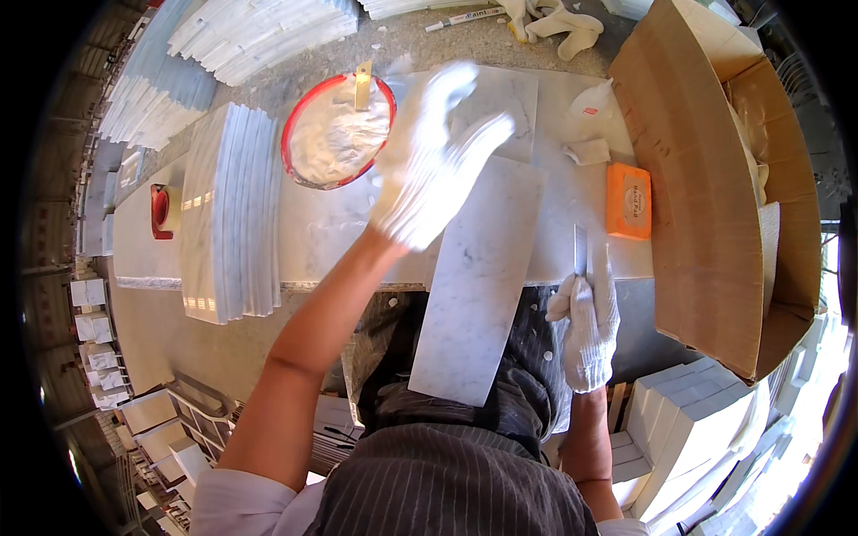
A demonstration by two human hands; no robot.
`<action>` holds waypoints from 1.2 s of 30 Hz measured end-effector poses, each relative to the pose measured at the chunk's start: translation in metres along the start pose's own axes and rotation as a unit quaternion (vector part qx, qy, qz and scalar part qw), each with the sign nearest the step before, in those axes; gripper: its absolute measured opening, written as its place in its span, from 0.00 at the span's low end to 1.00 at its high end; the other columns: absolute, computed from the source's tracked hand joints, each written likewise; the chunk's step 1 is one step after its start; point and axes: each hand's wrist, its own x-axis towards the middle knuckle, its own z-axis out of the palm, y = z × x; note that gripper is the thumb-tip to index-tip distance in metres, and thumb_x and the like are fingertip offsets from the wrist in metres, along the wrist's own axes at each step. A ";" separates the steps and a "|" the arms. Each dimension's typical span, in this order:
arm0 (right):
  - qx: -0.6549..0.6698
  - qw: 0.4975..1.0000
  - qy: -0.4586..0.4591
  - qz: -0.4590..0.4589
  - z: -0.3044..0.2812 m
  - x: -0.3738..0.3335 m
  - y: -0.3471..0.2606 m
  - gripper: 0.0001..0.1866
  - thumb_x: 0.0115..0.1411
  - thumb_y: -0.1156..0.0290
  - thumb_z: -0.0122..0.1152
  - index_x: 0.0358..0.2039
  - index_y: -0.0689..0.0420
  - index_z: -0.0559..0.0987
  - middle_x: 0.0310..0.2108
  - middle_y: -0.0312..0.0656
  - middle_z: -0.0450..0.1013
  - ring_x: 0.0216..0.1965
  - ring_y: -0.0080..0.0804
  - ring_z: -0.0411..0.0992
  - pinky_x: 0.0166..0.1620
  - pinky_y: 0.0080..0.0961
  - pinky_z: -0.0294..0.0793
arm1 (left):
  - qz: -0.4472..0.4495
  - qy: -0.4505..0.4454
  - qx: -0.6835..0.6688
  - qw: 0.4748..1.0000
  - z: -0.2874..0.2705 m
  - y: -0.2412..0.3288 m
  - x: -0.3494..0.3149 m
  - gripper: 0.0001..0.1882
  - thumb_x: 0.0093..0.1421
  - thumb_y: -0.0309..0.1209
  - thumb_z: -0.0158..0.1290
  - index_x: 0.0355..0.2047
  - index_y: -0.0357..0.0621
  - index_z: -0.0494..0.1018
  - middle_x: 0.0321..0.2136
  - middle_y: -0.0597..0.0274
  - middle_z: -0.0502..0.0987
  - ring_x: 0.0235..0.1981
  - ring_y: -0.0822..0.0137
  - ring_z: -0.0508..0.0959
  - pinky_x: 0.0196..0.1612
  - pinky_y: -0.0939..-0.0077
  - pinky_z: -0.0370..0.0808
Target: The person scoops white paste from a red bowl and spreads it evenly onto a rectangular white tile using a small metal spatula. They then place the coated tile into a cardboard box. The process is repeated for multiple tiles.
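My left hand [424,170], in a white knitted glove, is open with the thumb spread from the fingers; it is slightly blurred. It hovers over the worktop beside a red-rimmed bowl [335,147] of white paste or powder, covering part of the bowl's right side. A brass-coloured flat blade [363,85] lies across the bowl's far rim. In my gloved right hand [590,330] a putty knife [581,248] points away from me, its handle hidden. Between my hands a grey-veined white marble tile [483,277] overhangs the near edge toward my lap.
Marble tiles [232,214] stand stacked at left, beside a tape roll [164,212]. More slabs [259,36] rise behind. An orange hand pad box [629,201] sits near a large open cardboard box [715,179] at right. A marker [465,18] and gloves [563,27] lie at the back.
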 end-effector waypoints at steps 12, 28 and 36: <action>0.062 0.966 -0.105 0.229 -0.006 -0.043 0.001 0.13 0.68 0.70 0.55 0.49 0.64 0.75 0.44 0.41 0.76 0.46 0.26 0.74 0.49 0.29 0.77 | -0.504 -0.395 -0.042 0.767 -0.081 0.031 -0.174 0.26 0.63 0.45 0.57 0.53 0.38 0.71 0.46 0.57 0.78 0.48 0.67 0.75 0.54 0.69 0.70; 0.102 0.979 -0.174 0.043 0.022 -0.049 -0.048 0.11 0.68 0.72 0.55 0.47 0.64 0.77 0.42 0.45 0.78 0.39 0.27 0.77 0.44 0.26 0.76 | -0.469 -0.150 -0.601 0.630 -0.088 0.046 -0.162 0.16 0.69 0.41 0.50 0.44 0.40 0.71 0.29 0.69 0.74 0.32 0.78 0.74 0.35 0.79 0.74; 0.136 0.985 -0.098 0.034 0.014 -0.035 -0.031 0.13 0.67 0.64 0.59 0.44 0.62 0.77 0.33 0.42 0.77 0.28 0.24 0.74 0.34 0.23 0.74 | -0.351 -0.023 -0.633 0.690 -0.151 0.016 -0.158 0.26 0.67 0.43 0.51 0.55 0.35 0.66 0.37 0.58 0.78 0.34 0.71 0.77 0.36 0.75 0.76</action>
